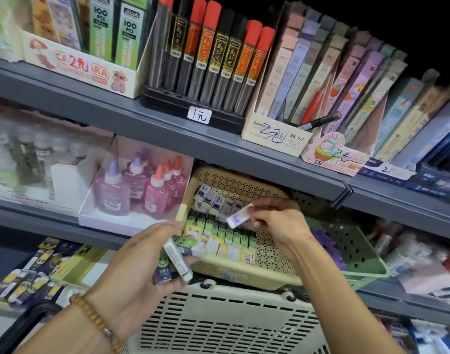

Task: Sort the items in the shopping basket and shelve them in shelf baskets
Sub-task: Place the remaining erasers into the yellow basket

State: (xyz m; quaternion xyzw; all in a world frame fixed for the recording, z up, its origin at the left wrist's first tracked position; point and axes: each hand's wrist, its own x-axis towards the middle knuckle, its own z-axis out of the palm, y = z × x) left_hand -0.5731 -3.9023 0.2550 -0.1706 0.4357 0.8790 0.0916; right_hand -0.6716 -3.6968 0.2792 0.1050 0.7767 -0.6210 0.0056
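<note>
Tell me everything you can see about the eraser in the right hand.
The eraser is a small white block in a white sleeve with blue print, too blurred to read. The right hand pinches one end at its fingertips, so it hangs tilted over the beige basket, just above the row of matching white erasers. Nothing else touches it.

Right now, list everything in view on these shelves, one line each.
lead tubes: about ten, black and red caps, upper shelf
glue bottles: several, purple and pink, white box on middle shelf
beige shelf basket: one, middle shelf
white erasers: a row, blue print, back of that basket
green erasers: a row, front of that basket
green basket: one, right of the beige one
shopping basket: one, cream, below the hands
left hand: holds several erasers
right hand: fingers pinch one white eraser over the beige basket
</note>
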